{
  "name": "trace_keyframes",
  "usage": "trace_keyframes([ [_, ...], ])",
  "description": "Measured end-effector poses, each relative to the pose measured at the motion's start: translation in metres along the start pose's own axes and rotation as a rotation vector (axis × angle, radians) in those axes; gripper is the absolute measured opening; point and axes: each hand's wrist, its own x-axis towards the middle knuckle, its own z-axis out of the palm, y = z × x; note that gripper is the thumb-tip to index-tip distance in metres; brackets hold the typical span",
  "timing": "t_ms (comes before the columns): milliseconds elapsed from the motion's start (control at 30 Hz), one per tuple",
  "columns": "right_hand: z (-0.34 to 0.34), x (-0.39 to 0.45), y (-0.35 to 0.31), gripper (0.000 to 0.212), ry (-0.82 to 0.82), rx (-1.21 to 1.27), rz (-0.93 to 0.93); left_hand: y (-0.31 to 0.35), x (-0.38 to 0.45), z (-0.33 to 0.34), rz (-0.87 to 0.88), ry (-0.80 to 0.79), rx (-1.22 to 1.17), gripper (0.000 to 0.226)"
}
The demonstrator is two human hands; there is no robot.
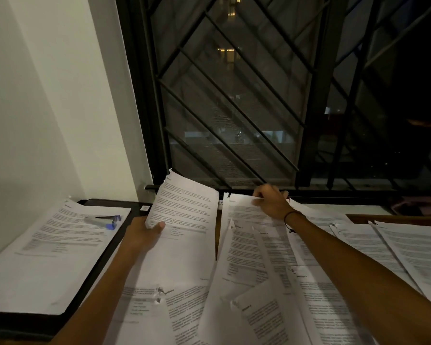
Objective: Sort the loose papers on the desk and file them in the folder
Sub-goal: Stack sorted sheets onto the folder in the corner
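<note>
The left hand (144,232) gripped a raised white printed sheet (184,207), apparently bound for the open black folder (102,247) alongside, while the right hand (271,201) pinched another loose page (244,212) on the surface.

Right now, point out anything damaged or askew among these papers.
Torn corners stand out: the sheet gripped by the left hand has a ragged top-left corner, and a lower page has ripped holes, as if staples were pulled. The loose papers overlap crookedly.
</note>
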Motion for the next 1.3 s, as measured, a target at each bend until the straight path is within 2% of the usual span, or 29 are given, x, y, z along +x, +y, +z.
trace_keyframes([
  [200,-0.008,0.008,-0.019,0.026,0.060,0.084,-0.079,-0.005,0.000,-0.002,-0.032,-0.022,-0.101,0.036],
  [333,-0.010,0.008,-0.030,0.026,0.087,0.050,-0.127,0.002,-0.006,-0.003,-0.012,0.013,-0.122,0.034],
  [433,-0.016,0.008,-0.040,0.025,0.180,-0.041,-0.144,0.009,-0.007,-0.012,0.021,0.042,-0.126,0.026],
  [500,-0.023,0.008,-0.050,0.019,0.275,-0.112,-0.142,0.014,-0.005,-0.034,0.015,0.110,-0.269,0.023],
  [600,-0.035,0.012,-0.069,0.022,0.338,-0.096,-0.132,0.014,0.003,-0.082,0.026,0.146,-0.558,0.038],
  [733,-0.049,0.020,-0.101,0.025,0.330,-0.022,-0.163,0.011,0.000,-0.108,0.074,0.004,-0.618,0.049],
  [867,-0.057,0.024,-0.133,0.021,0.339,0.043,-0.212,0.014,-0.016,-0.093,0.124,-0.130,-0.605,0.049],
  [1167,-0.087,0.002,-0.231,0.012,0.169,0.274,-0.511,0.046,-0.036,-0.083,0.290,-0.097,-0.491,0.039],
  [1300,-0.094,-0.003,-0.252,0.019,0.052,0.356,-0.609,0.045,-0.046,-0.093,0.314,-0.029,-0.460,0.036],
])
